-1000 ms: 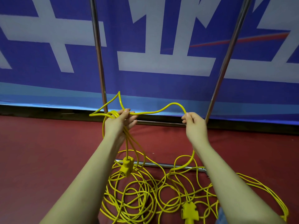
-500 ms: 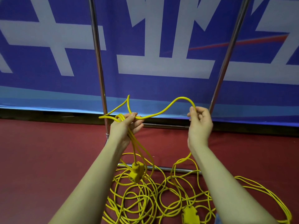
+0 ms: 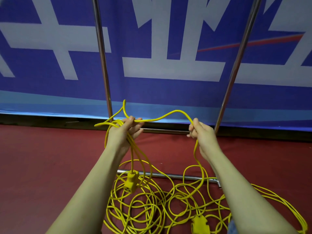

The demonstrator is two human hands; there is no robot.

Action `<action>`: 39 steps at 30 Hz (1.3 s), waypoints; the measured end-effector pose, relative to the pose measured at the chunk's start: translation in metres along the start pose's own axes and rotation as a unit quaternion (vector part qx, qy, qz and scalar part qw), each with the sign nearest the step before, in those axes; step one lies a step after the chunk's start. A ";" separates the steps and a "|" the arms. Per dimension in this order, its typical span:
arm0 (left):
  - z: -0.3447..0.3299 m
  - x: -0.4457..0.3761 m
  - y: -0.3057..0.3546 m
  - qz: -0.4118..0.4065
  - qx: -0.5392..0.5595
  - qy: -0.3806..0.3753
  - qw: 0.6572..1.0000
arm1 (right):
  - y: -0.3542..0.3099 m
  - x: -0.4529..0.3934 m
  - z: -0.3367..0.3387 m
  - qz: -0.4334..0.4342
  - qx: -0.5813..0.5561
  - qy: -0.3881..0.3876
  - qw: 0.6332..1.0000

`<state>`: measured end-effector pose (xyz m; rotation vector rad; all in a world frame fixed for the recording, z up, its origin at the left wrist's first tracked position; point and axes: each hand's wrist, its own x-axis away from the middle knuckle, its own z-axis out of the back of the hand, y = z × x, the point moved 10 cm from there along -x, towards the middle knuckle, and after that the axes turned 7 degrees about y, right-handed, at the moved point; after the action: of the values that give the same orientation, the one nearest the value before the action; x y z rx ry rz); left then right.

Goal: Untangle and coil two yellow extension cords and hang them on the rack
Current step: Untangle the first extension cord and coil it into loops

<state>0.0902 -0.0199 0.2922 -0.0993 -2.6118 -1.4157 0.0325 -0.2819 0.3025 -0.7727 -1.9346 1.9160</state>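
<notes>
The right hand (image 3: 201, 132), fingers curled round the yellow cord (image 3: 168, 114), has drawn back toward the left hand (image 3: 125, 130), which grips a few gathered loops; another loop is likely forming. Most cord lies tangled on the red floor (image 3: 42, 166) below the rack (image 3: 101, 65), its socket (image 3: 130, 180) dangling.

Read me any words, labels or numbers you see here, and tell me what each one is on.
Blue banner: big white strokes, seemingly parts of large characters, cut off by the frame; not readable.
Hanging yellow socket block: no readable marking.
Yellow socket block on the floor: none legible.
</notes>
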 end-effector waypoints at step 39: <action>-0.023 0.005 -0.018 -0.001 -0.083 -0.085 0.993 | 0.020 0.032 -0.042 0.015 0.288 -0.267 0.920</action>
<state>0.0858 -0.0490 0.2902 -0.2493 -2.6188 -1.6945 0.0333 -0.2301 0.2808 -0.1076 -1.4370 2.7235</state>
